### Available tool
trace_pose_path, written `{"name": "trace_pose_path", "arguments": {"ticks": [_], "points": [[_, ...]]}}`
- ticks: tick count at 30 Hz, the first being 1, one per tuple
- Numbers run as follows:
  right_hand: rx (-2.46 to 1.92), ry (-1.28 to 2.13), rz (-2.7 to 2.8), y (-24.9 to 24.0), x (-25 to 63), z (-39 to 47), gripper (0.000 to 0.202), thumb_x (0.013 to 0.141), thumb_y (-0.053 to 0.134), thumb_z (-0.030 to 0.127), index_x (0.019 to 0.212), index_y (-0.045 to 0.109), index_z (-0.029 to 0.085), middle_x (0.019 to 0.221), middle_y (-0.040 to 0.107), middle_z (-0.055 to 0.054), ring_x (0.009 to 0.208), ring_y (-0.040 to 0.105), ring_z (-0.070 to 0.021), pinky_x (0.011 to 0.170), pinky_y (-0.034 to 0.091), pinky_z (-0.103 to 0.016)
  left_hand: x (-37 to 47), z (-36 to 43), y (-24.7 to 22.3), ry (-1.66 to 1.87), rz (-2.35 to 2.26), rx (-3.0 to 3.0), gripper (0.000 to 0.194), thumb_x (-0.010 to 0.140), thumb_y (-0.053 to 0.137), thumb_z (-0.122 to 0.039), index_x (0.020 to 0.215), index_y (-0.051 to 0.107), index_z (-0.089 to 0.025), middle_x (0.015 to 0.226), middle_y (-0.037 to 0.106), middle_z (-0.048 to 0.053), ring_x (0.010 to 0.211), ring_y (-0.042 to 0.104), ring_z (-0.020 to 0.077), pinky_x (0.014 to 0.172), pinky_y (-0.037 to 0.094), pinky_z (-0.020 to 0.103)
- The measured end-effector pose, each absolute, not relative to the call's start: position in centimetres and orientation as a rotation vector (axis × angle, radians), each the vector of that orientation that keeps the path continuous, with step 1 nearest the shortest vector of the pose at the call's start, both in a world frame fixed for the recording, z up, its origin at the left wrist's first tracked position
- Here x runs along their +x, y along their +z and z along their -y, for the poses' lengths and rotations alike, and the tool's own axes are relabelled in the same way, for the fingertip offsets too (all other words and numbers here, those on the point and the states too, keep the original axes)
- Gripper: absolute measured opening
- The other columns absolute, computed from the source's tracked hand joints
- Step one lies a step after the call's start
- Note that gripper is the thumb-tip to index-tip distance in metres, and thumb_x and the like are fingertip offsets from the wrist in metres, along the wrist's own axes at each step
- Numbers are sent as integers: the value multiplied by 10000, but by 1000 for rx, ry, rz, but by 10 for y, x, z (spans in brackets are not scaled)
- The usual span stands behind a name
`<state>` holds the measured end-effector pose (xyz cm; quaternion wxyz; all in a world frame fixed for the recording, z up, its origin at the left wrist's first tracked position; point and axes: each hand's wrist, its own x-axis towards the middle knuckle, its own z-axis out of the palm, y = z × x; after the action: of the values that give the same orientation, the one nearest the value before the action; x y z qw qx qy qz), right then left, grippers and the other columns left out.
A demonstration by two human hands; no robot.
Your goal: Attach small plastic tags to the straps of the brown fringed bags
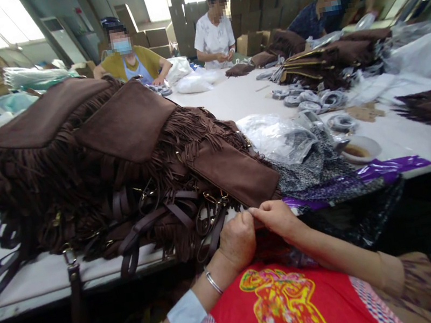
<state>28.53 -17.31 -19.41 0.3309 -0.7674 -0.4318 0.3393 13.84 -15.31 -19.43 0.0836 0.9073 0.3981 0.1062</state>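
Head view: by the near edge of a white table (224, 100), the left hand (238, 241) is held curled into a fist, and the right hand (277, 220) is held against it, its thumb and forefinger pinched together at the tips; whether anything is clamped by either hand cannot be told. Just beyond both hands a brown pouch (236, 172) is seen, tilted on the near right slope of a heap (78, 172) of fringed brown bags; whether it is touched cannot be made out. Two flat pouches (127, 123) are laid on top of the heap, and dark straps (133, 248) are strewn along its front, one being hung over the table edge below a metal clasp (69, 254). To the right of the brown pouch, clear plastic (277, 135) is bunched beside speckled cloth (316, 164), with purple film (400, 165) spread near it. A bowl (375, 150) is set behind the film, near grey coils (307, 98). On the left wrist a bangle (213, 281) is worn. Across the table, cartons (245, 12) are stacked behind a person in white (203, 32).
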Motion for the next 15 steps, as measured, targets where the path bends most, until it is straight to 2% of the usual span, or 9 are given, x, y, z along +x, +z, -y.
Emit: {"name": "trace_pose_path", "arguments": {"ticks": [5, 9, 15], "points": [[-1948, 944, 1150, -193, 287, 175, 380, 758, 586, 473, 516, 579, 180, 478, 548, 6, 476, 475, -115, 450, 323, -228, 140, 152, -194, 289, -1229, 2602, 242, 944, 302, -167, 935, 544, -164, 822, 665, 103, 729, 632, 224, 583, 425, 307], [-1783, 1178, 1100, -184, 287, 184, 246, 751, 583, 363, 726, 701, 148, 632, 680, -31, 501, 526, -117, 488, 393, -226, 138, 147, -186, 244, -1259, 2364, 253, 951, 337, -252, 894, 568, -167, 794, 679, 96, 690, 625, 200, 564, 379, 288], [-1856, 1165, 1036, -181, 283, 193, 218, 733, 577, 286, 804, 723, 141, 623, 688, -27, 452, 491, -101, 441, 352, -219, 138, 139, -180, 281, -1170, 2099, 311, 929, 364, -286, 744, 589, -177, 763, 668, 78, 677, 568, 174, 602, 342, 290]]}}
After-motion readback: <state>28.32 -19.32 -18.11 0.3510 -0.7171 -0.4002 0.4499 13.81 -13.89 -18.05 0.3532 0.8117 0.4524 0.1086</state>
